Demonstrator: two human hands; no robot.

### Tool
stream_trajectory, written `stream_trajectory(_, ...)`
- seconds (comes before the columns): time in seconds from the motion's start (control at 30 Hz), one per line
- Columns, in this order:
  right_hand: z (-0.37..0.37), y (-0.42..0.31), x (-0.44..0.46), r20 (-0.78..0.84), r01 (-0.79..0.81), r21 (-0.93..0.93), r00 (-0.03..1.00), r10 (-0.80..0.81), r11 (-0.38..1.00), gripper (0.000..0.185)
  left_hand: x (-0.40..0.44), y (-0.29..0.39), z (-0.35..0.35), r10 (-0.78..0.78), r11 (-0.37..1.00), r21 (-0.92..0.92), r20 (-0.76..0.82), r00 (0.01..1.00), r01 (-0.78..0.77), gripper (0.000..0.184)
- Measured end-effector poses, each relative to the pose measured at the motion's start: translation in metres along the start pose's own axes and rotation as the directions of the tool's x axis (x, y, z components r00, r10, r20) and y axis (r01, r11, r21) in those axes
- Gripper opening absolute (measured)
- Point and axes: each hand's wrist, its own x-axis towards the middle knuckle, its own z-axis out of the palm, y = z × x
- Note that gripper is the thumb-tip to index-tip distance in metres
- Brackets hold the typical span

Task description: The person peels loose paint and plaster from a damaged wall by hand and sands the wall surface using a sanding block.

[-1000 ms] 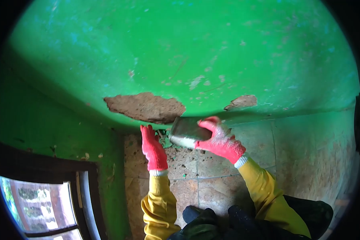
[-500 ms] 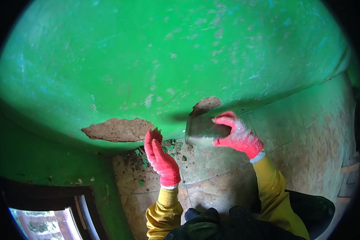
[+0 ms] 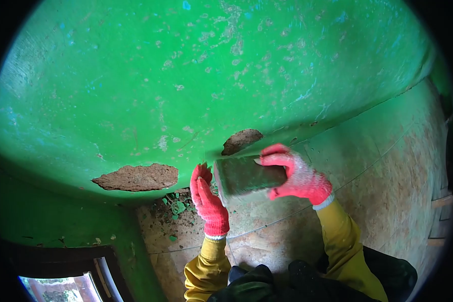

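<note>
My right hand, in a dusty red knitted glove, grips a dark rectangular brick-like block by its right end, thumb below and fingers above. The block is tilted slightly, in front of the foot of the green wall. My left hand, gloved the same way, is just left of the block with fingers stretched upward and its inner side toward the block. Whether they touch is unclear. Bare brown patches show in the wall: a wide one left of my left hand and a smaller one above the block.
Green paint flakes and crumbled plaster lie on the tiled floor along the wall base. A dark-framed opening is at lower left. My knees are at the bottom.
My right hand has brought the block left and closer to my left hand, turning it flatter. The left hand has shifted slightly right. The view has moved a little.
</note>
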Motion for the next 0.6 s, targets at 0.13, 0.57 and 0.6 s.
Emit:
stream_trajectory(0.13, 0.007, -0.004, 0.013, -0.167, -0.071, -0.227, 0.985, 0.033, 0.971, 0.072, 0.001, 0.003, -0.009, 0.020, 1.000, -0.013, -0.078, 0.997, -0.021, 0.048)
stream_trajectory(0.57, 0.002, -0.011, 0.020, -0.001, 0.089, -0.402, 0.995, -0.098, 0.912, 0.063, -0.009, 0.011, -0.014, -0.023, 0.999, -0.029, -0.065, 0.998, 0.022, 0.045)
stream_trajectory(0.6, 0.001, -0.009, 0.024, -0.059, 0.099, -0.449, 0.988, -0.140, 0.888, 0.062, -0.007, 0.012, -0.013, -0.007, 0.999, -0.048, -0.061, 0.998, 0.004, 0.045)
